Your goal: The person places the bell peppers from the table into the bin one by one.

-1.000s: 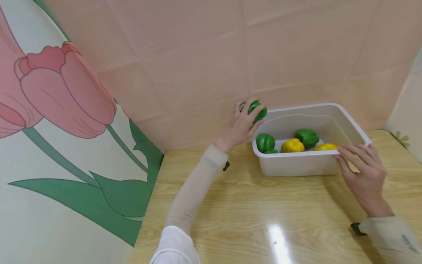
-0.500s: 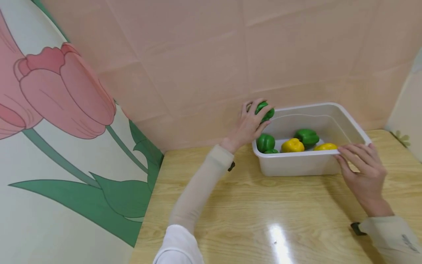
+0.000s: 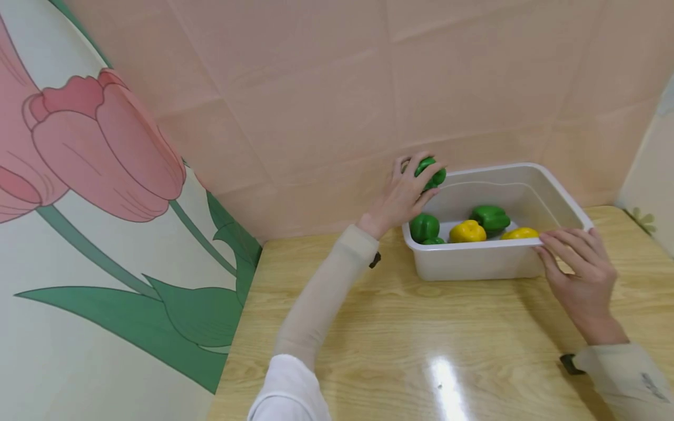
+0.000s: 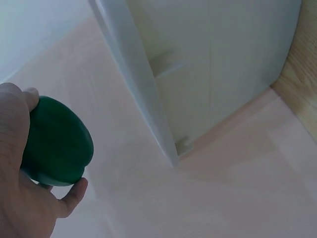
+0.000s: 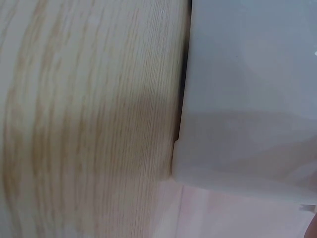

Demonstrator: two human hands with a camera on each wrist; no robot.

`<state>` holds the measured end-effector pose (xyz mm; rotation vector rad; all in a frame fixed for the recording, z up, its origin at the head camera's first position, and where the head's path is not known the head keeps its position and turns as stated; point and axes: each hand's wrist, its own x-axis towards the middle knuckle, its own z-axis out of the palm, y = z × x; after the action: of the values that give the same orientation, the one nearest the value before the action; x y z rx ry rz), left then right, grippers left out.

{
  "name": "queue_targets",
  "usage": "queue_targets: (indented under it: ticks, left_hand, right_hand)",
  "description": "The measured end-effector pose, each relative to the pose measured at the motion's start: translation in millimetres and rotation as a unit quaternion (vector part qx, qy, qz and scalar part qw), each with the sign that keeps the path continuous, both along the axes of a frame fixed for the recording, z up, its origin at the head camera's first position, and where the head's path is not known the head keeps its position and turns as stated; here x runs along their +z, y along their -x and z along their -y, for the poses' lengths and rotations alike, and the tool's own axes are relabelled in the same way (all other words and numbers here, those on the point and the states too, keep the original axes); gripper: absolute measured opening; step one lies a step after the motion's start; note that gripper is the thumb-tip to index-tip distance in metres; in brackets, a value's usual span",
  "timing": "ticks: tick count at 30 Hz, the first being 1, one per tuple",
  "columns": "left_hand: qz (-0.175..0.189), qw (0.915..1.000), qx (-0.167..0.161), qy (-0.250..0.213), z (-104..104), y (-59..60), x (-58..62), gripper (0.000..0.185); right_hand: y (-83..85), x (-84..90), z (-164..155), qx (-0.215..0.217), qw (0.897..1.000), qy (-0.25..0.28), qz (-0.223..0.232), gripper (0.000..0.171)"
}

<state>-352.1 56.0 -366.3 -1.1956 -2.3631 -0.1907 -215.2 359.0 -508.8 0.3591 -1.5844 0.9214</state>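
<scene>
My left hand (image 3: 402, 196) grips a green bell pepper (image 3: 433, 174) above the back left corner of a white plastic bin (image 3: 474, 261). In the left wrist view the fingers and thumb curl round the same green pepper (image 4: 57, 144), apart from the bin's outer wall (image 4: 198, 64). My right hand (image 3: 581, 275) pinches the bin's front rim near its right corner. Inside the bin lie a green pepper (image 3: 424, 227) at the left, part of another below it, a yellow pepper (image 3: 467, 232), a green pepper (image 3: 490, 218) and a yellow one (image 3: 520, 234) partly behind the rim.
The bin stands on a wood-grain table (image 3: 379, 327) near a pink-covered back wall (image 3: 316, 117). A wall with painted tulips (image 3: 105, 152) borders the table's left side, and a pale wall (image 3: 650, 181) the right.
My left hand has moved to the right with the green bell pepper, from beside the bin's left corner to above it. My right hand and the bin have stayed in place.
</scene>
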Motion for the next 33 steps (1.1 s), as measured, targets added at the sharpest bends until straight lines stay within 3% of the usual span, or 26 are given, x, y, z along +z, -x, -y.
queue_targets:
  ticks: [9,19,26,33]
  left_hand:
    - [0.054,0.9985,-0.007,0.012,-4,0.0,14.1,0.052]
    - [0.115,0.991,0.012,0.068,-11,-0.8,23.7,0.055]
    - [0.126,0.9899,0.016,0.063,-16,0.1,22.7,0.053]
    - [0.114,0.9912,0.014,0.065,-23,0.7,25.2,0.054]
  right_hand:
    - [2.1,1.5,-1,-0.006,1.0,0.002,0.001,0.021]
    - [2.5,0.8,-2,-0.007,1.0,0.002,0.001,0.02]
    - [2.0,-0.5,-2,-0.006,1.0,-0.001,0.001,0.02]
    - [0.6,-0.8,0,-0.004,1.0,-0.001,-0.001,0.021]
